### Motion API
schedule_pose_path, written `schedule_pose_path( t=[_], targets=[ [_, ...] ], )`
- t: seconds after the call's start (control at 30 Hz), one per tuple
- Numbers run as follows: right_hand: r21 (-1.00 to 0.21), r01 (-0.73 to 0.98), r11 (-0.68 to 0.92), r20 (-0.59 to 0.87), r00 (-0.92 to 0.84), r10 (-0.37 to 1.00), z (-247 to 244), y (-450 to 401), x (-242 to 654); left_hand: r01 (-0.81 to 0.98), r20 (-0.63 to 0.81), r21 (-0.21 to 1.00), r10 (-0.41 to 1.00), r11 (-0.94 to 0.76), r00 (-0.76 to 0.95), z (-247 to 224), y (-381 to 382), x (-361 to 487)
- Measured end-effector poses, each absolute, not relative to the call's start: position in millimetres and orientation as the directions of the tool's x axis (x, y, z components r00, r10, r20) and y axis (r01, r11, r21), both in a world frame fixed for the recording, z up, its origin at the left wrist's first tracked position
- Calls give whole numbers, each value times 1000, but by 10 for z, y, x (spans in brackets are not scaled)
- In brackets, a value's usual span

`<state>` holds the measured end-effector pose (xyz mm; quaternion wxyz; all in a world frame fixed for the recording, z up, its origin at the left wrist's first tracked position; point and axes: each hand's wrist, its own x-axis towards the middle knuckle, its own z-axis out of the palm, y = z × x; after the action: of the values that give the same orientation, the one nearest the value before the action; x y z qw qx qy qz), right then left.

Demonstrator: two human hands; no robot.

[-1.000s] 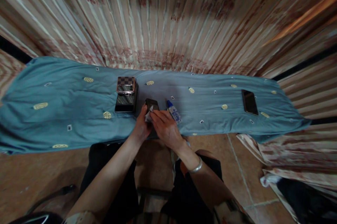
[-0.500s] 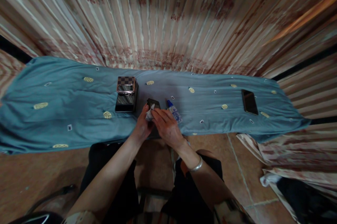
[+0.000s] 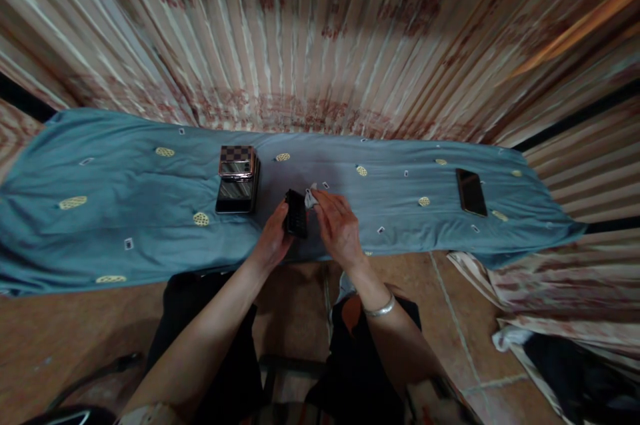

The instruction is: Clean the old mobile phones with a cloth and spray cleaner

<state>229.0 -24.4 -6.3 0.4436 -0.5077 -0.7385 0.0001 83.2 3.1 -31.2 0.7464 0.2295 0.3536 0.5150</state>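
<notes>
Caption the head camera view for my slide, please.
Above a teal cloth, the left hand holds a dark device while the right hand pinches a crumpled pale wipe beside it.

The teal cloth (image 3: 395, 198) is showing yellow ovals; the curtain (image 3: 310, 52) at twelve o'clock is bearing reddish motifs on beige. The folded case (image 3: 236, 154) at ten o'clock is displaying brown checks. The phone (image 3: 471, 192) at three is looking black, the bracelet (image 3: 381, 309) at five silvery.
</notes>
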Motion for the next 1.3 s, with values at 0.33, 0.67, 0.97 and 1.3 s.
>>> schedule_pose_path(
  t=[0.33,0.67,0.97,1.3],
  targets=[
    [-641,723,257,570,224,790,-74,-128,2665,-452,-436,682,816,575,381,-216,-106,807],
    [-726,678,117,493,393,776,-178,14,2907,-373,-387,688,750,622,537,-188,-275,823],
    [-742,661,111,449,368,814,-257,80,2895,-360,-368,676,717,643,591,-135,-320,816],
    [-599,751,277,570,157,807,-392,98,2658,-404,-418,644,741,649,525,-104,-304,762]
  ],
)
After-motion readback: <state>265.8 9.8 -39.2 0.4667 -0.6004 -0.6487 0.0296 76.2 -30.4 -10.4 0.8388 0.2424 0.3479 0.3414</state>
